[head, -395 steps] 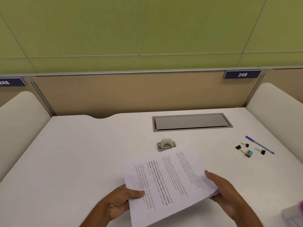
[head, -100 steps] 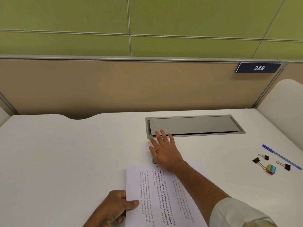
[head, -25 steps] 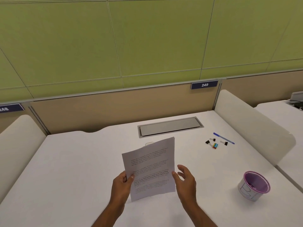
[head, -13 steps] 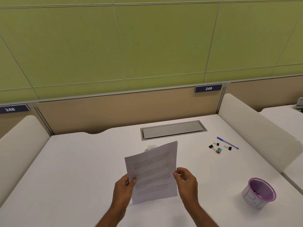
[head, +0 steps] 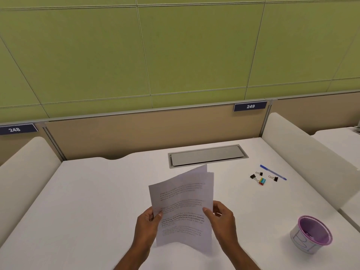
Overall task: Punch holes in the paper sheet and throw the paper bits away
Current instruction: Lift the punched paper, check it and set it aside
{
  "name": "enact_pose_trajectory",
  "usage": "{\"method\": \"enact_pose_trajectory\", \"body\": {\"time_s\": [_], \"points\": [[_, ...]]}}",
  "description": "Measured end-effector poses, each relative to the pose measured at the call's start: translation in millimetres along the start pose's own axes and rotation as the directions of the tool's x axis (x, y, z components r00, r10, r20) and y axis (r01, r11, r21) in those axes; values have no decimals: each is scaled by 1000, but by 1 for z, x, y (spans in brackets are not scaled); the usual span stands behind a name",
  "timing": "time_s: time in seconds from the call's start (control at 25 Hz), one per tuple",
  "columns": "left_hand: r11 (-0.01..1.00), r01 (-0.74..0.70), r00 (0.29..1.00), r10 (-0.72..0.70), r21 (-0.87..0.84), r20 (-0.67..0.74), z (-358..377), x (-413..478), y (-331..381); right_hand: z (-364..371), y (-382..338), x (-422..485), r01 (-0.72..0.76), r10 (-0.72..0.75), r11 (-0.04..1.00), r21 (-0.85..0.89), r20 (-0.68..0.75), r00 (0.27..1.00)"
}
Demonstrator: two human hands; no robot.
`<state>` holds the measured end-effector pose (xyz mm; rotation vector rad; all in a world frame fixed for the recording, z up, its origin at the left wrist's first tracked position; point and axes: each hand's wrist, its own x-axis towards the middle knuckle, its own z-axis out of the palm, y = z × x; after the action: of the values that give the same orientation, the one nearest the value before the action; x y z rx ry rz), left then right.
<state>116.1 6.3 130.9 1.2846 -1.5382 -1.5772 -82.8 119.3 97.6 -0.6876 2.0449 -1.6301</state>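
I hold a printed paper sheet upright above the white desk, text facing me. My left hand pinches its left edge and my right hand grips its right edge. A second layer of paper shows behind the top right corner. The hole punch is hidden behind the sheet. A small purple-rimmed cup stands at the desk's near right.
A grey cable hatch is set into the desk behind the sheet. A blue pen, black binder clips and a small colourful block lie at the right. White side dividers flank the desk.
Since a second ago my right hand has closed on the sheet's right edge, and the sheet is raised more upright. Earlier that hand pressed the punch.
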Motion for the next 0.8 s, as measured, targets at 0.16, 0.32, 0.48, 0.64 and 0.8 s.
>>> {"method": "enact_pose_trajectory", "body": {"time_s": [0.16, 0.32, 0.48, 0.64, 0.8], "points": [[1000, -20, 1000, 20, 3, 24, -1, 2, 2, -16, -2, 10, 6, -4, 1000, -17, 132, 991], [998, -56, 995, 52, 39, 87, -4, 0, 6, -37, -19, 26, 15, -30, 999, 41, 384, 923], [994, -87, 989, 79, 65, 124, -5, 0, 14, -53, -32, 39, 24, -26, 1000, 10, 411, 911], [992, -115, 990, 110, 46, 91, -1, 1, 18, -58, -36, 40, 56, -76, 996, 64, 370, 926], [988, -155, 988, 154, 18, 31, 6, 3, 25, -55, -41, 34, 120, -139, 989, 87, 264, 954]]}}
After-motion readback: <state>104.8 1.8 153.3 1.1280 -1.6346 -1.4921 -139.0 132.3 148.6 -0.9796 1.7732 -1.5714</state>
